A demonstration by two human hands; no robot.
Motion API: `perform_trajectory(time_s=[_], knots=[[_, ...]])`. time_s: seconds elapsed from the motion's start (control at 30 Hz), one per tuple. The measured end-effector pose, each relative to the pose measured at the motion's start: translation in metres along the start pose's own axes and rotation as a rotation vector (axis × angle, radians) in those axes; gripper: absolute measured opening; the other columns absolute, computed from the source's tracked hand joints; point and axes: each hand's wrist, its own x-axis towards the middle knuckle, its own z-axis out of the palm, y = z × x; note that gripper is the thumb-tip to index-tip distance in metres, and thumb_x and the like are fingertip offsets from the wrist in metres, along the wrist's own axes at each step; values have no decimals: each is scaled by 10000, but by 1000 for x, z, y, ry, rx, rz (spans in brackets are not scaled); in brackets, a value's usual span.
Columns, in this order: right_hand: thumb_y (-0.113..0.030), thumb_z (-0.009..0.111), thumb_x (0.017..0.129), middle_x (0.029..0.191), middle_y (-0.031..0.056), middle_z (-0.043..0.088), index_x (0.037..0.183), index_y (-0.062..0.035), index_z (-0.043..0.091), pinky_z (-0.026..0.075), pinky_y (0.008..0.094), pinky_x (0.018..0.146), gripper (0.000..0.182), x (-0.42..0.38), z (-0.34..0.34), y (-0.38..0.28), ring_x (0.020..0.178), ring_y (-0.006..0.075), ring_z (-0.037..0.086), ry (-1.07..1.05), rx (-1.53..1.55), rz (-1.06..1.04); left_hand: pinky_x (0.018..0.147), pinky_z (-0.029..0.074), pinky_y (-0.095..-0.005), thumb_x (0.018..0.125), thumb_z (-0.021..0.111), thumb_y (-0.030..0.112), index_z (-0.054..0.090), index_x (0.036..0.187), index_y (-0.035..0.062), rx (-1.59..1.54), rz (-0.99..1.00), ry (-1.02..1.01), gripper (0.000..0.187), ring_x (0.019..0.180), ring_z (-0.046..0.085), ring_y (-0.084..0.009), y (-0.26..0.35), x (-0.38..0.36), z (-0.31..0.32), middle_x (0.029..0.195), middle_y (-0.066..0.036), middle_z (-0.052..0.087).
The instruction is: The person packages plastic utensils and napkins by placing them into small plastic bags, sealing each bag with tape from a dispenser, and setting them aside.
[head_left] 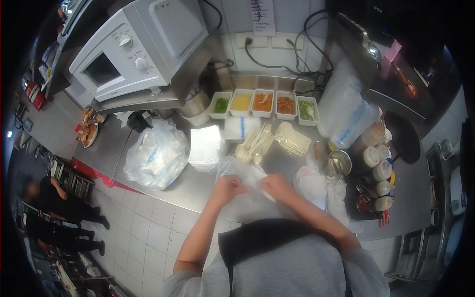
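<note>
My left hand (230,189) is closed, pinching the edge of a thin clear plastic bag (250,198) at the front of the steel counter. Close by on the right, my right hand (275,187) is closed on the bag's other side. A folded white strip, like a napkin (259,173), shows beside its fingers; whether the fingers grip it too is hard to tell. Just beyond the hands lie a pile of wooden cutlery (255,143) and a stack of white napkins (205,144). More flat, pale wooden cutlery (293,138) sits to the right.
A large knotted plastic bag (157,153) stands left, near a microwave (133,52). Several topping tubs (262,103) line the back. Sauce bottles (371,157), a metal cup (339,162) and white cloths (316,184) are right. Two people (64,198) stand far left.
</note>
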Motion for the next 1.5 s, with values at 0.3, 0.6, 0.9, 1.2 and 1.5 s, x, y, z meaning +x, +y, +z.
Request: perform_trajectory(time_s=[0.3,0.6,0.9,1.2,1.5], knots=[[-222,755,695,845,190,629,783,-39,675,475,379,699,218,-38,-81,-3,772,352,613,103,-22,172,637,488,-379,684,742,142,645,703,-6,407,239,-19,178,677,618,-312,30,13,44,727,-164,626],[-65,719,705,943,142,646,1013,-45,666,471,297,781,314,-80,-55,-12,876,224,625,103,303,165,639,499,-393,705,653,14,629,827,60,678,395,125,133,732,637,-291,51,8,67,816,-121,612],[-75,663,775,1095,96,620,1133,6,617,451,275,831,369,-57,-34,-38,953,163,582,-62,907,505,478,512,-350,731,581,63,584,766,16,1343,392,-91,58,635,660,-258,57,3,61,776,-135,599],[-33,550,855,1159,104,587,1301,-2,474,426,290,894,453,-12,8,2,1025,164,550,-273,1280,375,547,528,-371,742,554,21,458,1149,-103,1104,511,-212,436,664,648,-328,82,-28,75,1150,-245,532],[-112,498,887,1286,91,525,1302,-29,490,400,296,952,424,15,-27,-39,1175,179,475,-442,815,-124,725,519,-362,771,558,-1,459,1229,-45,630,694,-243,471,876,627,-303,115,-46,76,1312,-214,449]])
